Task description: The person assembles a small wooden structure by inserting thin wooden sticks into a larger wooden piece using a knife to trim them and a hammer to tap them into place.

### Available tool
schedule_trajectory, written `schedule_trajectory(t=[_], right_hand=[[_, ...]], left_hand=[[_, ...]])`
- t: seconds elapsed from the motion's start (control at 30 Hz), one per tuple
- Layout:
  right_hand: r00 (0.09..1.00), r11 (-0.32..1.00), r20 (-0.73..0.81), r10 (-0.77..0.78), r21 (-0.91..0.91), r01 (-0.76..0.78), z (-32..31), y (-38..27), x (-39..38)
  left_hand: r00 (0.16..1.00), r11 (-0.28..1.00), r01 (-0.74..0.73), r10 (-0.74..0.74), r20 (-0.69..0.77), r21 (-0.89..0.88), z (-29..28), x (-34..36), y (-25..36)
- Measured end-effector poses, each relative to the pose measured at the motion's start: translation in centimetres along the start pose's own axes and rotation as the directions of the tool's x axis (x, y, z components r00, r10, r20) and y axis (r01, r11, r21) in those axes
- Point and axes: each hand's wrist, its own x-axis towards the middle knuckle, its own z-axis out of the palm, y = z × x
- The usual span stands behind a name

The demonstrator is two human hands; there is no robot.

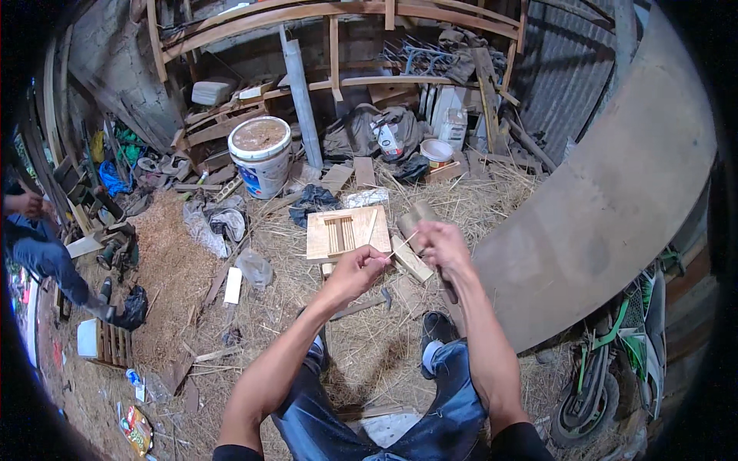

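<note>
My left hand [363, 266] is closed in a pinch on one end of a thin wooden stick [401, 247]. The stick slants up to my right hand [444, 247], whose curled fingers, slightly blurred, close at its other end. Just beyond my left hand lies a light wooden board [319, 240], and a small slatted wooden piece [339, 234] rests on it beside another thin strip [372, 227]. Below the stick sits a rectangular wood block [413, 261]. A round wooden piece [417, 218] lies near my right fingers. On the straw near my feet is a hammer [363, 306].
A large curved sheet [592, 200] leans on the right above a green and white motorbike [615, 353]. A white bucket [261, 157] stands ahead, near a wood-shavings heap [165, 261]. Another person's leg [50, 257] shows at far left. Straw and scraps cover the ground.
</note>
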Motion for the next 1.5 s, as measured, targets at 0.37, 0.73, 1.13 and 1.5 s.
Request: schedule_trajectory(t=[0.37,0.73,1.13,1.5], right_hand=[[0.968,0.998,0.246,-0.06,-0.01,0.065,2.5,1.2,-1.7],[0.986,0.998,0.169,-0.015,0.065,0.004,0.5,0.8,-0.2],[0.992,0.99,0.075,-0.102,-0.091,0.109,1.8,0.9,-1.7],[0.996,0.997,0.087,-0.021,0.08,0.014,0.8,1.7,0.4]], left_hand=[[0.995,0.981,0.08,-0.089,-0.045,-0.175,-0.9,0.8,0.1],[0.994,0.984,0.083,-0.071,0.079,-0.159,-0.2,0.3,0.2],[0.922,0.864,-0.133,0.287,-0.259,0.485,0.8,1.2,-0.7],[0.926,0.795,-0.197,0.343,-0.156,0.573,1.8,0.6,0.7]])
